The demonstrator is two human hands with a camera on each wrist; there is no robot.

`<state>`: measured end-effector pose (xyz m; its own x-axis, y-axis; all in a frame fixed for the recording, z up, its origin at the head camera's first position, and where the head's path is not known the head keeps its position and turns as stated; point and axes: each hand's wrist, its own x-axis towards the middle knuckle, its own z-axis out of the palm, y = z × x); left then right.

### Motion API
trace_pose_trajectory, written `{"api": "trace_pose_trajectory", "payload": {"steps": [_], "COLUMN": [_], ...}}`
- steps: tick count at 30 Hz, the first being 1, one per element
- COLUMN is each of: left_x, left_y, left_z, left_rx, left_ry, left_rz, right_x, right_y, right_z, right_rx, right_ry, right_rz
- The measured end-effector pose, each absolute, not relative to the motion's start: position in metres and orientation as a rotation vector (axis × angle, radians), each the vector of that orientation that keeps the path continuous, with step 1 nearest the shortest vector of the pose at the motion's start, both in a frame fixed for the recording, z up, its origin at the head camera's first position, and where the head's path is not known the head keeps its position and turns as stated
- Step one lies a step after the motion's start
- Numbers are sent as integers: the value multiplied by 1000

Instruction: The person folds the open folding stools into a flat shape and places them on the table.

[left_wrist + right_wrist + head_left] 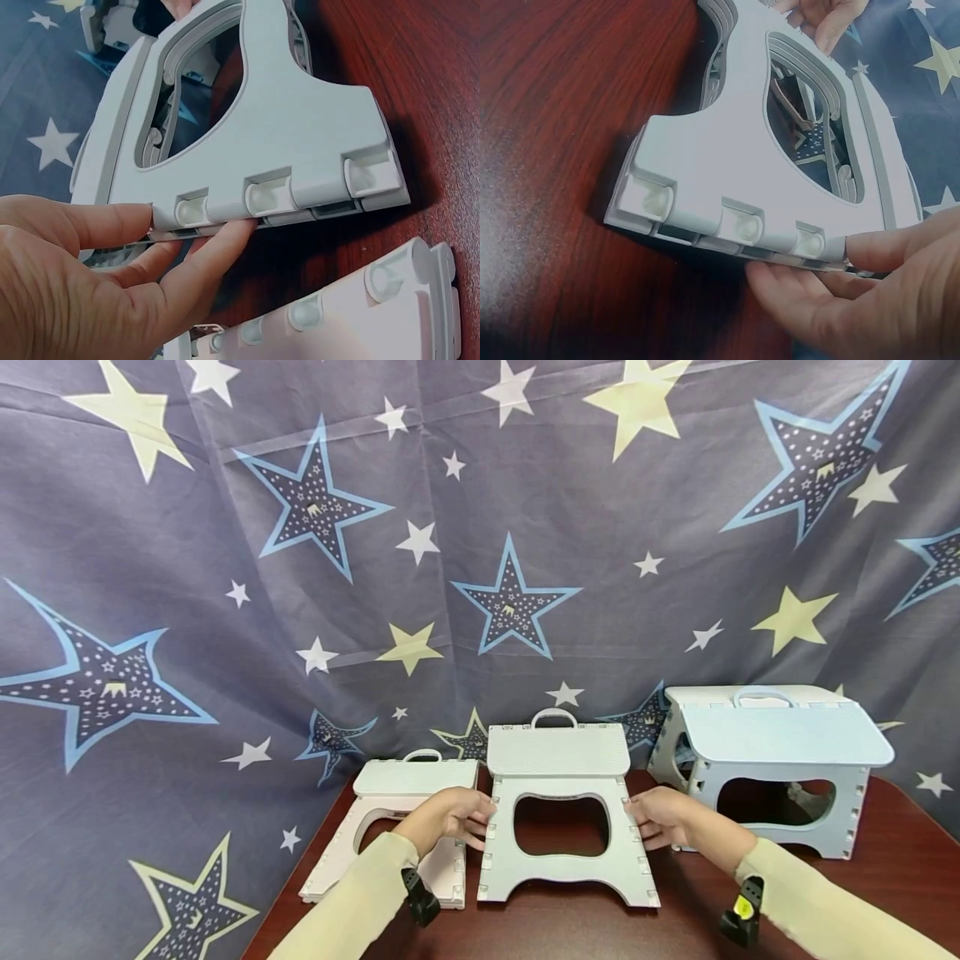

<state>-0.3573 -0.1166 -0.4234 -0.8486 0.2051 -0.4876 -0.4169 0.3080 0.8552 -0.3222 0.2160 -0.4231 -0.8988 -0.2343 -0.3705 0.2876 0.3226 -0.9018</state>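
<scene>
Gripping stool (558, 753) edges; narrow left gap

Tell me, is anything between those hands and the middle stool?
Nothing visible: the left hand and right hand both grip the middle stool by its sides. The pinkish stool sits beside it, not between.

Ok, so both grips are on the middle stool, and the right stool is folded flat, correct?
Not quite: the right stool stands unfolded, as the head view shows. The left grip and right grip are indeed on the middle stool.
</scene>
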Motion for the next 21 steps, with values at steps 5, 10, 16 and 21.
{"api": "trace_pose_trajectory", "payload": {"steps": [5,10,16,21], "left_x": [-362,-364,-372,-458], "left_y": [-116,-115,-113,-134], "left_z": [-429,-432,-441,-543], "left_rx": [-211,-254,-287,-269], "left_ry": [2068,2090,2124,2116], "left_rz": [1560,1553,1496,1438], "right_x": [-324,-326,-330,-332], "right_y": [215,214,212,209], "right_z": [-431,-433,-434,-438], "right_rx": [84,93,109,126], "right_ry": [2125,2109,2111,2106], "right_rz": [-1630,-1622,-1601,-1591]}}
